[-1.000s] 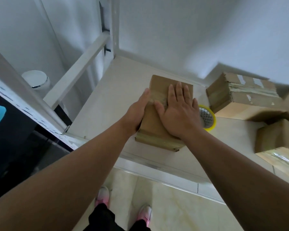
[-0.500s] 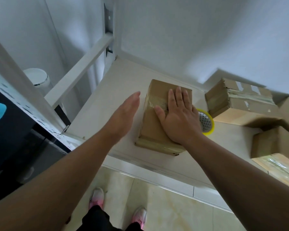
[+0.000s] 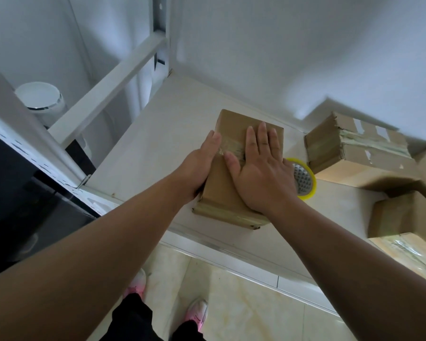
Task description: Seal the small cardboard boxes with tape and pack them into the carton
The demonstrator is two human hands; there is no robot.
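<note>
Small brown cardboard box on white desk: right hand flat on top, fingers slightly apart; left hand pressing left side, fingers straight, together.

Both hands, left hand and right hand, flat on small box.

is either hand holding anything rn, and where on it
Nothing is gripped: the right hand lies flat on top of the small box, the left hand presses its left edge.

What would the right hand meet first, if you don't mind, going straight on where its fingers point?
Beyond the far edge of the small box, the right hand would likely meet the white wall first; nothing shows between, though depth is unclear.
</note>
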